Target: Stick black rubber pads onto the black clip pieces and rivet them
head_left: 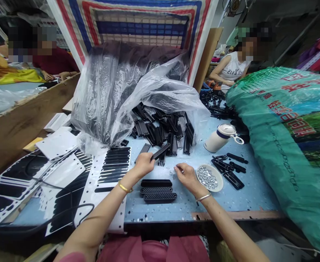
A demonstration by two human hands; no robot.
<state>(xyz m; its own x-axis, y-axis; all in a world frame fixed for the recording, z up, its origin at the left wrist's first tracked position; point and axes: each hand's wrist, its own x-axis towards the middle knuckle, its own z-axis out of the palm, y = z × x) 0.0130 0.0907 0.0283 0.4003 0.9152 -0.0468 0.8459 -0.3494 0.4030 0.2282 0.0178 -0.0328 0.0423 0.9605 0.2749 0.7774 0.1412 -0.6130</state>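
My left hand (145, 163) grips the near end of a black plastic strip (161, 152) with a lattice surface, tilted up beside the loose pile of black strips (160, 129). To the right, my right hand (186, 175) hovers low over the blue table, its fingers curled and their tips close together; whatever may be between them is too small to make out. Next to its wrist stands a white bowl (220, 185) of small silvery metal pieces. Between my forearms lie three black strips (160, 196) in a stack of rows, two showing lattice faces.
Sheets of black adhesive strips (113, 165) lie at left, crossed by a black cable (69, 203). A clear plastic bag (102, 98) spills the pile. At right are a white bottle (216, 140), black parts (232, 171) and a big green sack (274, 145). Two people sit beyond.
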